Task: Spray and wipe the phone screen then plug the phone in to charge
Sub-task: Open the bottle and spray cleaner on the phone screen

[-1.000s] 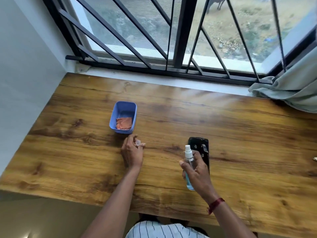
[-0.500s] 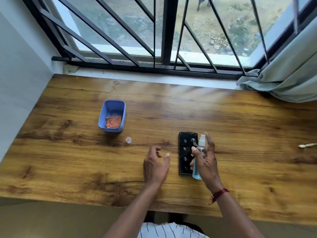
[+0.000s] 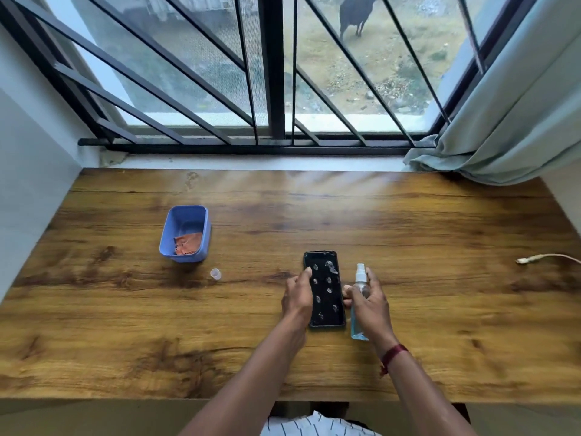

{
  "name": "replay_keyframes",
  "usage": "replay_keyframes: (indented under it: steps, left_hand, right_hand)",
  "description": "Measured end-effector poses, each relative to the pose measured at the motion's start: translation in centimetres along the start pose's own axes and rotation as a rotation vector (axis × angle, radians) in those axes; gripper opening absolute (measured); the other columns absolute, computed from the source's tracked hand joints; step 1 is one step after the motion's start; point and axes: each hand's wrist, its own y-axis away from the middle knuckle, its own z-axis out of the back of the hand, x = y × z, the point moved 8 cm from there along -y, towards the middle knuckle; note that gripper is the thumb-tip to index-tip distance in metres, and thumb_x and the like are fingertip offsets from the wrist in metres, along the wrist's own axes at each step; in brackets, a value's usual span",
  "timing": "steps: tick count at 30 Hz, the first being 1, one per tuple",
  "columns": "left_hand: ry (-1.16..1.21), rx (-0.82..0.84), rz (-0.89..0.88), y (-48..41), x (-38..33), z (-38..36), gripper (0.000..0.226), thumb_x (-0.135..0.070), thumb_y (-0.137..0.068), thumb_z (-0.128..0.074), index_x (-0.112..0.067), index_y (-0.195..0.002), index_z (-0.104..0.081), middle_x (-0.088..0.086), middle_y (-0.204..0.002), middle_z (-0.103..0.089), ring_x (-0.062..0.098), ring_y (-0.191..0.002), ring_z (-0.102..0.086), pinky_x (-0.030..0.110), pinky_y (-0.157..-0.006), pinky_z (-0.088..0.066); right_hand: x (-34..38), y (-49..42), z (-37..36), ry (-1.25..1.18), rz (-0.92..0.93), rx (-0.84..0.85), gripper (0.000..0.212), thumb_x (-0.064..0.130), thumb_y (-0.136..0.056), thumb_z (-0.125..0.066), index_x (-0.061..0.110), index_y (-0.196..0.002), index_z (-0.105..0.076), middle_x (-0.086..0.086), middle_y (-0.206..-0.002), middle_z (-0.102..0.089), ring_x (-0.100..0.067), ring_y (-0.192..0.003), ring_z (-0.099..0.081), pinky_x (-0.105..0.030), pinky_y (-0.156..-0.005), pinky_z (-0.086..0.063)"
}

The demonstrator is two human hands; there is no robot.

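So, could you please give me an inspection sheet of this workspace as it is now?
Surface: wooden table.
Job's things: phone flat, droplets on screen; spray bottle beside it; orange cloth in blue container.
Clutter: small clear cap on the table.
Hands: left hand touches phone's left edge, grip unclear; right hand grips the spray bottle.
Cables: cable end at far right, apart from phone.
Surroundings: barred window, curtain at right.

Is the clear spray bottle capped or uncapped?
Uncapped: the clear spray bottle shows a bare white nozzle; a clear cap sits on the wooden table.
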Motion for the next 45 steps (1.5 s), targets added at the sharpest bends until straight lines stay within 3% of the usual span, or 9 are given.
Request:
replay_keyframes:
  steps: [5, 8, 11, 14, 17, 20, 27, 34, 45]
  left_hand:
    - [0.017, -0.028, 0.036, -0.4, -0.8, -0.7, 0.061, -0.062, -0.094, -0.035, -0.012, -0.114, -0.063, 0.02, -0.118, -0.068, 0.035, -0.099, -0.067, 0.051, -0.09, -0.057]
    - [-0.058, -0.02, -0.022, -0.7, -1.2, -0.5, 0.067, -0.066, -0.098, -0.026, -0.019, -0.143, -0.044, 0.014, -0.147, -0.048, 0.029, -0.115, -0.058, 0.044, -0.094, -0.052]
    - [-0.039, 0.089, -0.06, -1.2, -1.4, 0.2, 0.077, -0.078, -0.091, -0.028, -0.027, -0.147, -0.038, 0.012, -0.152, -0.044, 0.035, -0.131, -0.05, 0.052, -0.104, -0.046]
    - [0.147, 0.206, -0.045, -1.1, -1.7, 1.3, 0.069, -0.083, -0.082, -0.039, -0.034, -0.126, -0.06, 0.008, -0.128, -0.064, 0.032, -0.112, -0.066, 0.048, -0.084, -0.059]
    - [0.362, 0.48, -0.056, -0.7, -3.2, 1.0, 0.079, -0.081, -0.087, -0.035, -0.02, -0.129, -0.064, 0.024, -0.129, -0.065, 0.047, -0.115, -0.063, 0.067, -0.091, -0.051]
    - [0.5, 0.525, -0.16, -0.8, -6.6, 2.7, 0.077, -0.079, -0.087, -0.039, -0.019, -0.129, -0.062, 0.024, -0.132, -0.063, 0.046, -0.118, -0.061, 0.06, -0.092, -0.052]
    - [0.643, 0.655, -0.356, -0.4, -14.3, 6.2, 0.072, -0.075, -0.09, -0.045, -0.02, -0.135, -0.054, 0.024, -0.138, -0.056, 0.053, -0.118, -0.056, 0.077, -0.102, -0.034]
    - [0.445, 0.506, -0.417, -0.8, -15.7, 7.5, 0.082, -0.082, -0.085, -0.039, -0.015, -0.124, -0.068, 0.023, -0.109, -0.068, 0.034, -0.096, -0.067, 0.047, -0.088, -0.056]
    - [0.456, 0.417, -0.364, -1.3, -14.9, 5.9, 0.082, -0.077, -0.091, -0.029, -0.011, -0.119, -0.069, 0.024, -0.1, -0.067, 0.033, -0.085, -0.066, 0.045, -0.08, -0.058]
  right_hand:
    - [-0.4, 0.1, -0.5, -0.167, -0.07, 0.057, 0.074, 0.028, -0.093, -0.063, 0.038, -0.152, -0.019, -0.005, -0.098, -0.072, -0.017, -0.082, -0.071, -0.035, -0.06, -0.06]
    - [-0.6, 0.8, -1.5, -0.277, -0.096, 0.1, 0.075, 0.025, -0.092, -0.065, 0.043, -0.15, -0.021, -0.006, -0.091, -0.075, -0.017, -0.076, -0.072, -0.034, -0.057, -0.057]
    - [-0.3, 1.3, -2.2, -0.367, -0.096, 0.134, 0.074, 0.024, -0.094, -0.063, 0.045, -0.15, -0.02, -0.007, -0.091, -0.076, -0.021, -0.077, -0.073, -0.035, -0.056, -0.057]
    - [1.2, 1.6, -2.9, -0.435, -0.053, 0.159, 0.068, 0.025, -0.094, -0.061, 0.048, -0.147, -0.025, -0.003, -0.091, -0.077, -0.022, -0.078, -0.074, -0.036, -0.055, -0.057]
    - [4.0, 1.5, -3.2, -0.47, 0.032, 0.143, 0.065, 0.022, -0.095, -0.06, 0.05, -0.145, -0.029, -0.014, -0.098, -0.073, -0.026, -0.079, -0.07, -0.036, -0.052, -0.055]
    - [7.2, 0.9, -2.4, -0.493, 0.144, 0.128, 0.065, 0.019, -0.094, -0.06, 0.057, -0.14, -0.034, -0.012, -0.095, -0.068, -0.024, -0.067, -0.066, -0.033, -0.048, -0.052]
    - [12.6, 0.2, -0.7, -0.247, 0.368, 0.164, 0.074, 0.014, -0.094, -0.062, 0.066, -0.136, -0.032, -0.018, -0.097, -0.063, -0.026, -0.054, -0.062, -0.04, -0.049, -0.055]
    - [18.4, 1.8, -2.3, -0.015, 0.658, 0.153, 0.082, -0.001, -0.088, -0.066, 0.059, -0.135, -0.037, -0.009, -0.078, -0.065, -0.03, -0.047, -0.065, -0.039, -0.041, -0.056]
    - [21.3, 2.3, -3.0, 0.302, 0.809, -0.066, 0.067, -0.001, -0.079, -0.064, 0.036, -0.129, -0.04, -0.003, -0.056, -0.049, -0.011, -0.042, -0.038, -0.02, -0.04, -0.029]
